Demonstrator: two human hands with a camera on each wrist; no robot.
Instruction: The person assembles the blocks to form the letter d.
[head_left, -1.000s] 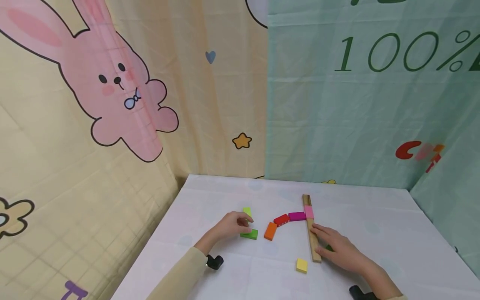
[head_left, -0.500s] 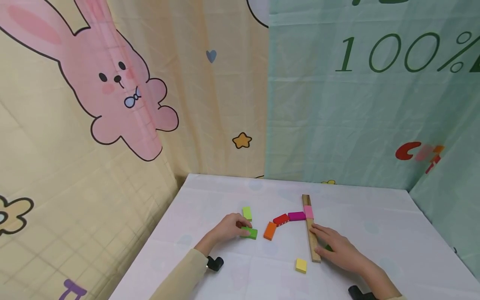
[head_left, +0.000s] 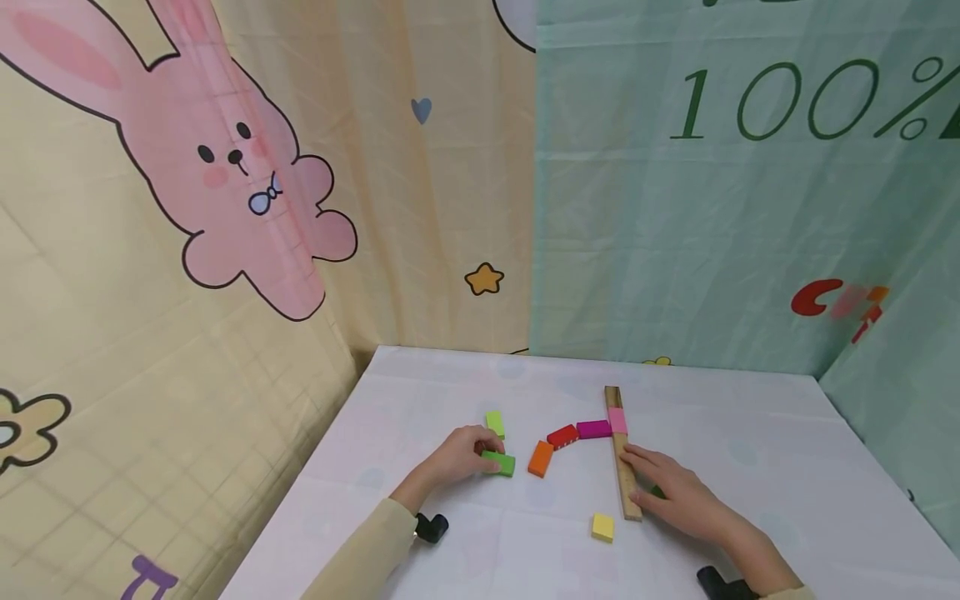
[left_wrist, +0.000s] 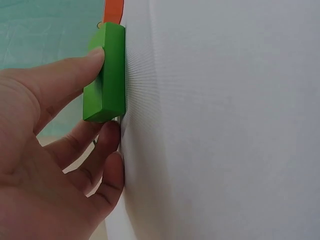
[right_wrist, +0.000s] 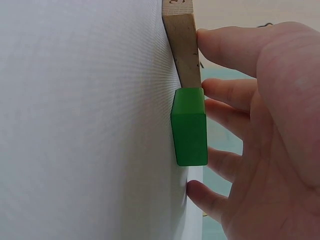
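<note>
My left hand (head_left: 463,454) pinches a green block (left_wrist: 111,72) between thumb and fingers, low at the white table. A light green block (head_left: 495,424) lies just behind that hand. My right hand (head_left: 682,497) rests its fingertips and thumb on a long wooden strip (head_left: 627,487), fingers fairly straight. Under the right palm sits a darker green block (right_wrist: 190,127), beside the strip and mostly hidden in the head view. A pink block (head_left: 617,421) lies on or in line with the strip; I cannot tell which.
From the strip's left side a purple block (head_left: 594,429), a red block (head_left: 562,437) and an orange block (head_left: 540,459) curve leftward. A yellow block (head_left: 602,527) lies nearer the front. Printed curtains (head_left: 720,225) hang behind the white table (head_left: 450,550).
My left fingers have closed on the green block, which has shifted slightly. The light green block is less covered by the hand now. My right hand stays on the strip.
</note>
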